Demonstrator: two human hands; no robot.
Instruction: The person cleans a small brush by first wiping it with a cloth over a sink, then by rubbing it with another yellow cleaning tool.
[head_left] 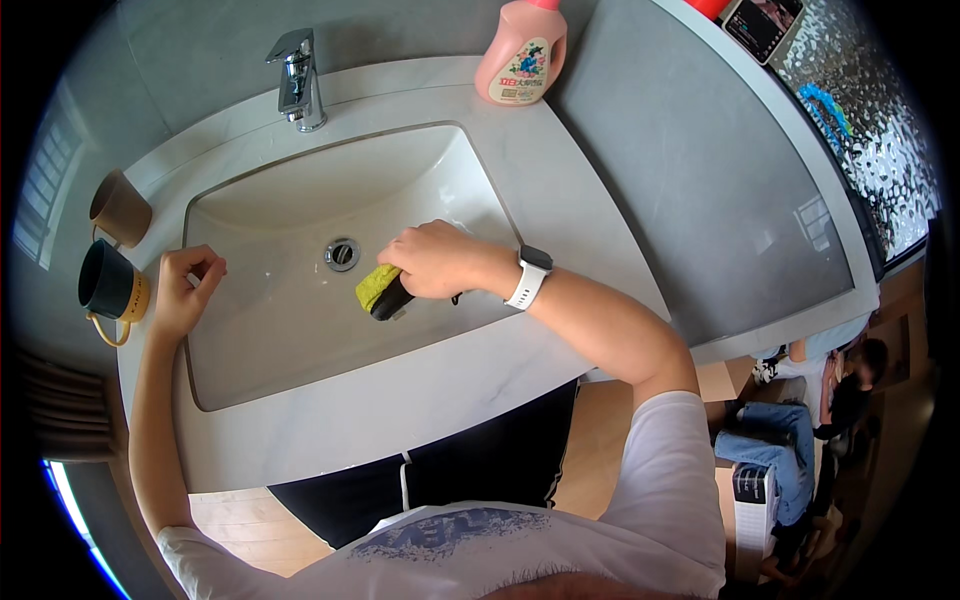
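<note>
Above the washbasin (300, 290), my right hand (430, 260) grips a cleaning sponge (378, 289), which is yellow-green on one face and black on the other. Its black end hangs low over the basin, to the right of the metal drain (342, 254). My fingers cover part of the sponge. At the basin's left rim, my left hand (188, 290) is loosely curled, with nothing visible in it. A dark cup with a yellow base and handle (112, 285) stands just left of that hand. Behind it is a brown cup (121, 208).
A chrome faucet (300, 82) rises behind the basin. A pink detergent bottle (522, 55) stands at the counter's back right corner, beside a grey glass panel (700, 170). A phone (763, 27) lies at the upper right. Other people (800, 440) sit in the right background.
</note>
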